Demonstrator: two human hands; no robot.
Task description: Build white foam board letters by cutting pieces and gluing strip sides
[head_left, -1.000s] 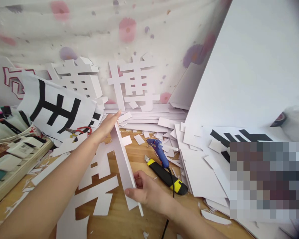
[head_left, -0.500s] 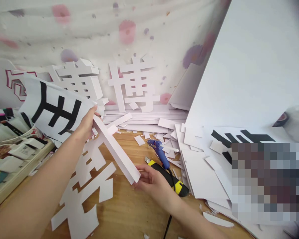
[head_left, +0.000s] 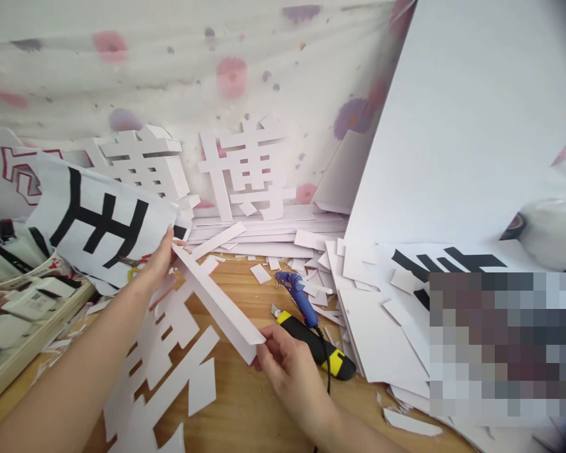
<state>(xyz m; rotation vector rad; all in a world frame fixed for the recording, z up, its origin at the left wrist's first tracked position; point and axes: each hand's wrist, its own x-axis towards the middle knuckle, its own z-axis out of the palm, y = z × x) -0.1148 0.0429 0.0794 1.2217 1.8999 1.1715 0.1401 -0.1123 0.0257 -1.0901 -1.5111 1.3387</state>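
Observation:
A long folded white strip [head_left: 219,304] slants across the middle, held between both hands. My left hand [head_left: 163,259] grips its upper end, fingers closed. My right hand [head_left: 285,358] pinches its lower end between thumb and fingers. Beneath it, a white cut-out character [head_left: 170,390] lies on the wooden table [head_left: 240,409]. A blue glue gun [head_left: 299,299] rests beyond my right hand, beside a black and yellow cutter [head_left: 314,343]. Behind my left hand is a sheet with black strokes [head_left: 104,217]; scissors [head_left: 133,267] show near my left wrist.
White cut-out characters [head_left: 243,167] lean on the flowered curtain [head_left: 170,75]. Stacked white boards [head_left: 377,340] and scraps lie at the right, below a tall white panel [head_left: 453,126]. A power strip [head_left: 33,327] with plugs borders the left. A blurred block hides the lower right.
The view has shifted slightly, and most things sit a little lower and further left. Both hands still hold the strip. The scissors by my left wrist show more clearly.

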